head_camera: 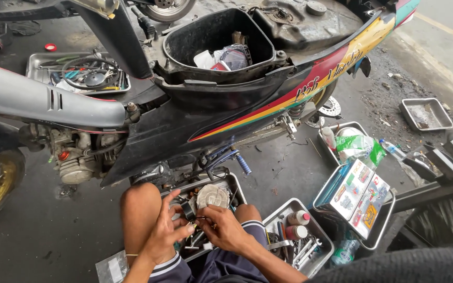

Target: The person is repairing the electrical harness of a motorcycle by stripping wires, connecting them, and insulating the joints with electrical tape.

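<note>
A motorcycle (226,105) is filling the top of your view, its dark side panel hanging just above your knees and its open under-seat tub (213,39) sitting well up from your hands. The concrete floor (53,230) is spreading grey and stained around you, giving open room to your left, while the right is crowding up with a lidded tin tool box (355,202) and a metal tray of bottles and wrenches (297,238) just beside your right knee. Between your knees a second parts tray (235,186) is holding a round grey filter piece (212,196). Your left hand (162,230) and right hand (225,228) are meeting over that tray, fingers (187,229) pinching together on a small dark ring-shaped part (189,209) with thin wires, which is sitting just in front of the filter piece. Farther off, another tray of tools (79,73) is lying behind the bike.
</note>
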